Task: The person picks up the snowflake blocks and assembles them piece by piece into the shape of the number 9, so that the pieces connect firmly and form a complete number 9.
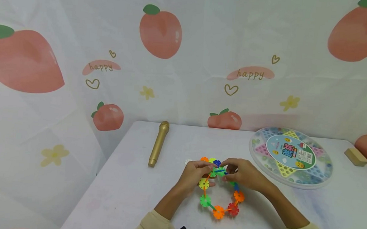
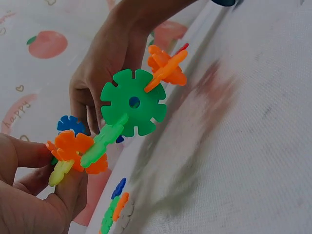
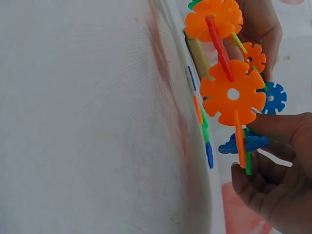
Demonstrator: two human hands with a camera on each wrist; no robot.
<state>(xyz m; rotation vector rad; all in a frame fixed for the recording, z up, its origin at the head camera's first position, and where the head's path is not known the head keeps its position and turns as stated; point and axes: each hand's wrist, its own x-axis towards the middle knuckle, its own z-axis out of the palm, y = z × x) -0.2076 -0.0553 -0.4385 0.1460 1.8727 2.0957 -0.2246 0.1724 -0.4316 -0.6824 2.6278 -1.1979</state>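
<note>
A ring of interlocking plastic snowflake discs (image 1: pixel 219 212), in orange, red, green, yellow and blue, hangs from both hands just over the table. At its far left side my left hand (image 1: pixel 193 174) pinches the chain; the left wrist view shows thumb and fingers at an orange disc (image 2: pixel 73 146) with a blue disc (image 2: pixel 70 124) beyond. Opposite it, my right hand (image 1: pixel 241 173) grips the far right part. In the right wrist view its thumb and curled fingers are at a blue disc (image 3: pixel 243 144) beside green and orange ones. Fingers partly hide the held discs.
Several loose discs (image 1: pixel 204 159) lie on the white table (image 1: pixel 125 196) behind the hands. A gold microphone-shaped stick (image 1: pixel 158 145) lies at the back left. At the back right are a round clear-cased board game (image 1: pixel 290 176) and a wooden block (image 1: pixel 356 157). A peach-print cloth (image 1: pixel 189 82) hangs behind.
</note>
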